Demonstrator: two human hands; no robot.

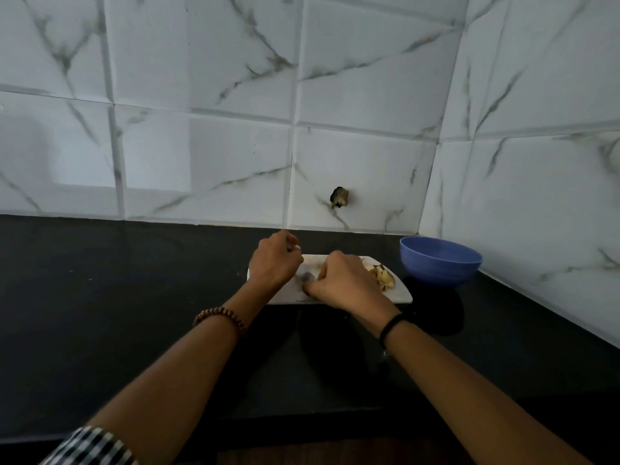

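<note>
Nearest us, past the checked sleeve [90,446], both forearms run out over the black counter [100,297], the left with a bead bracelet [219,317], the right with a black band [391,325]. They meet over the white board [401,293], which lies close to the back of the counter. The right hand [345,283] is curled, thumb and fingers pinching a small grey piece [306,277] low on the board. It may be a blade, but it is too small for us to be sure. The left hand [273,263] sits just beside it with fingers curled in. Something pale shows at their tips, yet we cannot tell whether they hold anything. The main risk, as we judge it, is how close the two hands are. If the grey piece is sharp, a slip would carry it straight into the left fingers. The board could also skid on the glossy counter under a sideways push. Brown and pale peelings [382,275] are heaped at the board's right end, and a careless sweep could scatter them over the edge short of the blue bowl [439,265] near it. Behind everything stands the tiled wall [369,95].
</note>
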